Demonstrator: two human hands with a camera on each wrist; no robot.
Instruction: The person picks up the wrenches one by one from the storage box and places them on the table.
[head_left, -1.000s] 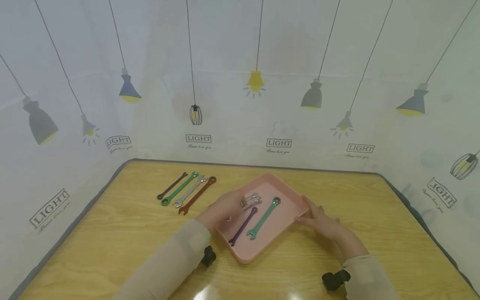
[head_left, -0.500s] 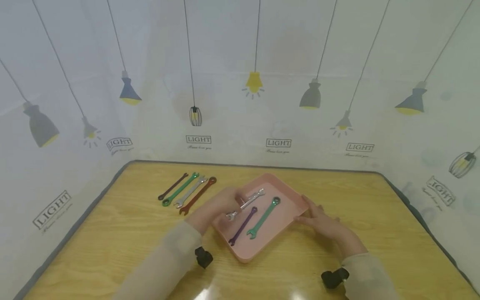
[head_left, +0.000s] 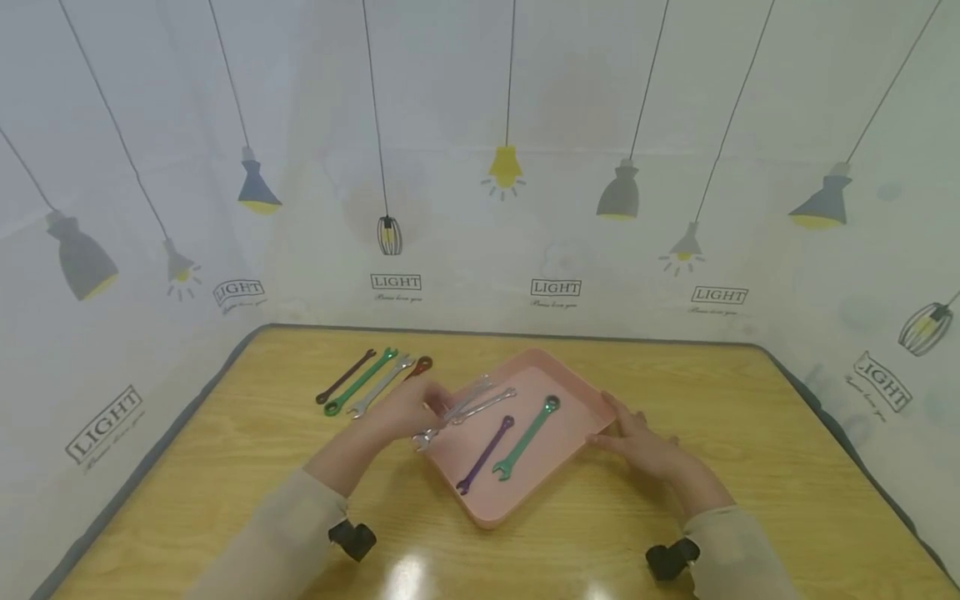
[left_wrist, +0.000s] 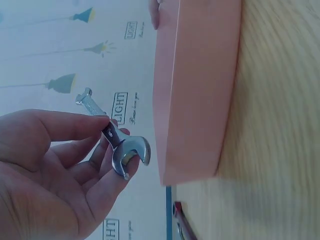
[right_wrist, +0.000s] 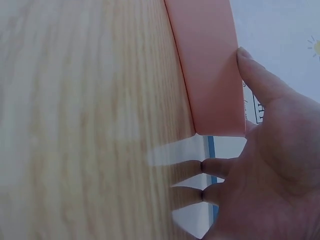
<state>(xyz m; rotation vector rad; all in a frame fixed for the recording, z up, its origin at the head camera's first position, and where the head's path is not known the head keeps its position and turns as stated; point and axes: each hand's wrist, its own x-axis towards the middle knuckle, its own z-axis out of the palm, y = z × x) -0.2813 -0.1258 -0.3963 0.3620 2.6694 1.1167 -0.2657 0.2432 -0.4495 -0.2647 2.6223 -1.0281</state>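
Observation:
My left hand (head_left: pixel 405 410) pinches a silver combination wrench (left_wrist: pixel 111 131) between thumb and fingers at the left rim of the pink tray (head_left: pixel 517 507). Its jawed end (head_left: pixel 425 439) points toward me and the shaft slants away over the tray. Inside the tray lie another silver wrench (head_left: pixel 487 402), a purple wrench (head_left: pixel 486 455) and a green wrench (head_left: pixel 528 437). At the tray's right corner, my right hand (head_left: pixel 645 442) touches the outside wall with its thumb (right_wrist: pixel 260 75); other fingers reach straight down to the table beyond the corner.
Left of the tray, wrenches lie side by side on the wooden table (head_left: pixel 225 500): dark purple (head_left: pixel 345 377), green (head_left: pixel 362 382), silver (head_left: pixel 381 387) and red (head_left: pixel 422 364). My left hand partly hides the red one. A lamp-printed cloth (head_left: pixel 450 192) walls the table in.
My left hand has moved left from over the tray to its left rim, carrying the silver wrench along and uncovering the other silver wrench. The right hand and tray have stayed put.

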